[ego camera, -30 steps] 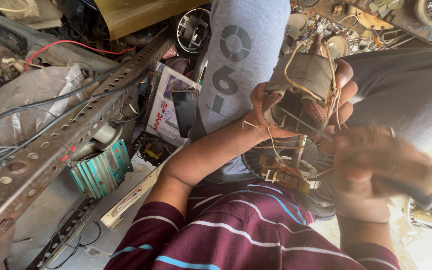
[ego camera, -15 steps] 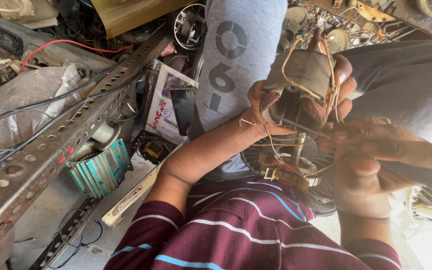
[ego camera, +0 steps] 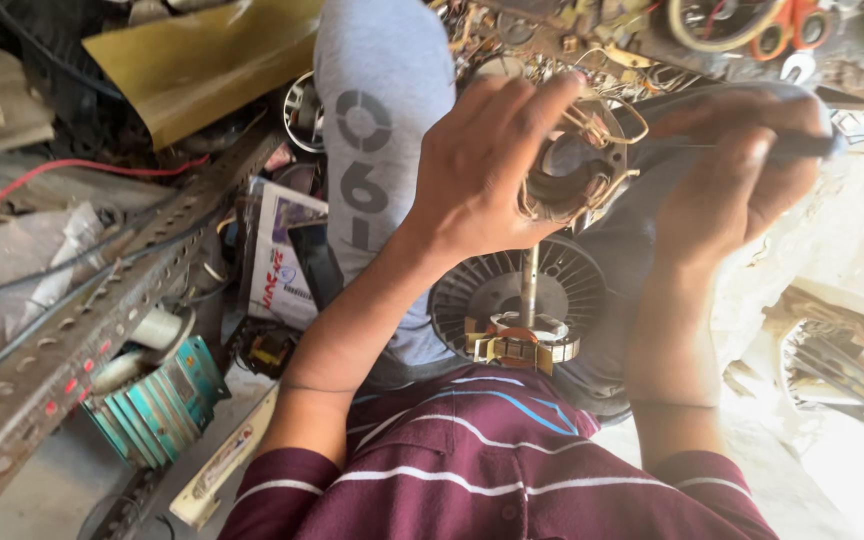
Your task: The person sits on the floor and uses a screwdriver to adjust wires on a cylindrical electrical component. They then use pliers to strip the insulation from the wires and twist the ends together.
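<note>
Flat white printed package [ego camera: 280, 262] with red and purple markings at nine o'clock of centre, long cream labelled strip [ego camera: 220, 468] at seven o'clock, lying among clutter

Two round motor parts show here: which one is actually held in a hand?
The copper-wound stator, gripped by the left hand up top. The finned round part with the upright shaft sits lower on the lap, touched by neither hand.

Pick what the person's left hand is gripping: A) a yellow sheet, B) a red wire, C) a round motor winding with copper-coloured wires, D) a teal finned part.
C: the left hand wraps its fingers around a ring-shaped motor winding with copper-coloured wires, held above the finned rotor in the lap.
</note>
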Available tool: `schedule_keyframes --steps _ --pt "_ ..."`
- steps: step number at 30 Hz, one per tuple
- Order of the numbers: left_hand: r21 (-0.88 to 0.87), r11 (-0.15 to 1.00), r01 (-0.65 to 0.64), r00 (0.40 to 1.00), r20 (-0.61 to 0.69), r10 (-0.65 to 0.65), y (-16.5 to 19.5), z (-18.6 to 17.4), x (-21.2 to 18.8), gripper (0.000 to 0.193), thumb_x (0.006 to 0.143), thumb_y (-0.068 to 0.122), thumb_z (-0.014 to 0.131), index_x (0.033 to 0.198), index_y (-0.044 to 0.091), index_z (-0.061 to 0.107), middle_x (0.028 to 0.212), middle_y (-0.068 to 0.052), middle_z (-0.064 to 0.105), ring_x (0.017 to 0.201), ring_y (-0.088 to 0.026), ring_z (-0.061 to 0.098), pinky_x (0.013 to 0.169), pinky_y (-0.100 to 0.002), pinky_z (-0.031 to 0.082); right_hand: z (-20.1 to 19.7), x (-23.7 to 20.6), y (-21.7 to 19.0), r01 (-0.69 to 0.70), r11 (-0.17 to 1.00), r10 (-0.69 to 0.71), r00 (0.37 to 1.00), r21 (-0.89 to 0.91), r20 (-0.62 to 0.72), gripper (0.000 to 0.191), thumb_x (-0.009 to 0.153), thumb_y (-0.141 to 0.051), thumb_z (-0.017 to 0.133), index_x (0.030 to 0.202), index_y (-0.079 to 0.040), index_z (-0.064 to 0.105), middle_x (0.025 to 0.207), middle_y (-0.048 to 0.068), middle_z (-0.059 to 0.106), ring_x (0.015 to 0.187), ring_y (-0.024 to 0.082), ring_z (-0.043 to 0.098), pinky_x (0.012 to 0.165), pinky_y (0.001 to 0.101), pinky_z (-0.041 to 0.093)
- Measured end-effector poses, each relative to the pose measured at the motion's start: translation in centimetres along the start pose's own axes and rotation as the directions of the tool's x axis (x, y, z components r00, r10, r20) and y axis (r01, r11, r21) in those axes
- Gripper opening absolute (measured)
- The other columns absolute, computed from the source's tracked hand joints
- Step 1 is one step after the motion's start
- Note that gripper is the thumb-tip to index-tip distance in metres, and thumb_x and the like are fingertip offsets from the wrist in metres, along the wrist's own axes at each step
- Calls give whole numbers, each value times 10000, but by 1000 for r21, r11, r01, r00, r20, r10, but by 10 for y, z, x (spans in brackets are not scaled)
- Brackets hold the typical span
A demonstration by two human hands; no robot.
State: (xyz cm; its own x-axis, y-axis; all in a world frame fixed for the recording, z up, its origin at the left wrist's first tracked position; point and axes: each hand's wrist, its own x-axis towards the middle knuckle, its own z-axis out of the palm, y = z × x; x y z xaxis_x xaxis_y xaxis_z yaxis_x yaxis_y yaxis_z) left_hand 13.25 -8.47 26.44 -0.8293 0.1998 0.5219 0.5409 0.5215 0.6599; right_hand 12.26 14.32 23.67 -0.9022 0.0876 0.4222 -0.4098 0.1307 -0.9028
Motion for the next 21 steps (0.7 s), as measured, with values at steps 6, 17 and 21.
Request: schedule_keyframes --steps 6,17,21 --pt "106 990 -94 995 54 88 -5 19 0 922 809 166 924 1559 142 389 1067 -34 569 987 -237 578 811 -358 509 -12 4 8 0 999 -5 986 -34 -168 336 1162 -385 502 1145 -55 557 1004 147 602 819 213 612 735 326 523" --pt "48 996 -73 995 72 69 -13 33 -11 999 790 196 923 1588 150 323 1075 -29 574 1033 -237 585 850 -355 538 -84 -78 25 219 931 -47 864 291 -502 544 1044 -579 394 1103 -63 555 950 112 582 844 206 610 890 375 552" --pt "64 996 -58 997 44 55 -13 34 -11 978 858 251 958 1587 132 316 1038 -29 563 1008 -236 585 825 -353 529 -56 -94 28 163 983 -116 903 79 -414 354 1085 -438 505 1024 -94 559 853 68 621 709 167 634 602 337 556"
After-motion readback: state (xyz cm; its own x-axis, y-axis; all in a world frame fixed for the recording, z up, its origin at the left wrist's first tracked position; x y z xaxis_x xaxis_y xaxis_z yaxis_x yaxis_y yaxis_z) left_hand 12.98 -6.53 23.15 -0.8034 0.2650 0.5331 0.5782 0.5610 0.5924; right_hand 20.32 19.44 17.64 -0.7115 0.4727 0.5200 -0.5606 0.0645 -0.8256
